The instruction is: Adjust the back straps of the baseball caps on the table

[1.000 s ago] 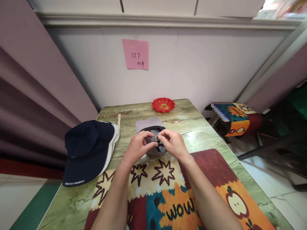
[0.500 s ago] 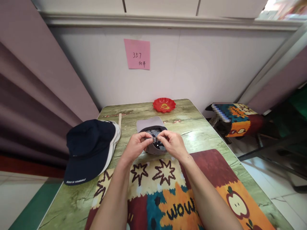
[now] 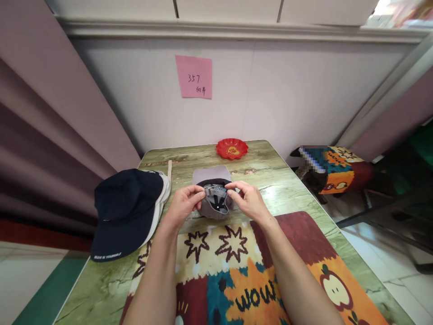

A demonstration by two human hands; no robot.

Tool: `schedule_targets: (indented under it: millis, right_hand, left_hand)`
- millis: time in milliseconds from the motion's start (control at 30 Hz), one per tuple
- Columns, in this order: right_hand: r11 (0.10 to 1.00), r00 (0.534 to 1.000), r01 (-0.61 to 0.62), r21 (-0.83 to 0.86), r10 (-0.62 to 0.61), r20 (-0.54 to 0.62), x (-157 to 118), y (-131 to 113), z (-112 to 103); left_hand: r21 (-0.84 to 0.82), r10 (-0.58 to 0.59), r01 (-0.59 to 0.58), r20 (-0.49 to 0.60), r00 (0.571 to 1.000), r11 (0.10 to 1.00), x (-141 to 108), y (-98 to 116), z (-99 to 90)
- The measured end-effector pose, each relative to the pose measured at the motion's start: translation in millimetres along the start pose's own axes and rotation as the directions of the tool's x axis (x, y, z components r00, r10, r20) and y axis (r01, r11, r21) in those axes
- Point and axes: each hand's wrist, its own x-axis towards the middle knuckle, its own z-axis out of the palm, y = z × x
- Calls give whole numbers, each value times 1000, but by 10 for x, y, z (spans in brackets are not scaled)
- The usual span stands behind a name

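Note:
A grey cap [image 3: 211, 174] lies on the table with its brim toward the wall and its dark inside and back opening facing me. My left hand [image 3: 186, 203] pinches the left side of its rear edge near the strap. On the right side, my right hand [image 3: 246, 199] has thumb and forefinger closed at the cap's edge. The strap runs across the back opening between both hands. To the left, a navy cap [image 3: 128, 194] rests on top of white caps [image 3: 165, 189], with a pale strap sticking up behind them.
A red scalloped plate [image 3: 232, 149] sits near the table's far edge. A colourful patterned mat [image 3: 237, 271] lies under my forearms. The wall behind bears a pink note [image 3: 194, 76]. At the right stands a stool [image 3: 338, 169] with a similar cover.
My hands have moved apart from the middle of the strap to the two sides of the cap's back opening. More of the cap's inside now shows between them.

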Motion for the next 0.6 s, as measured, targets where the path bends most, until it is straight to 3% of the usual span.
schedule_targets:
  millis: [133,600]
  right_hand:
    - [999,995,-7,33,4,98,-8,-17,18]
    - [993,986,-103,56,94,139,-8,-71,-66]
  left_hand:
    - [16,2,-2,14,1000,1000,-10,13,36]
    - [56,16,-22,113,993,998,-11,-24,-65]
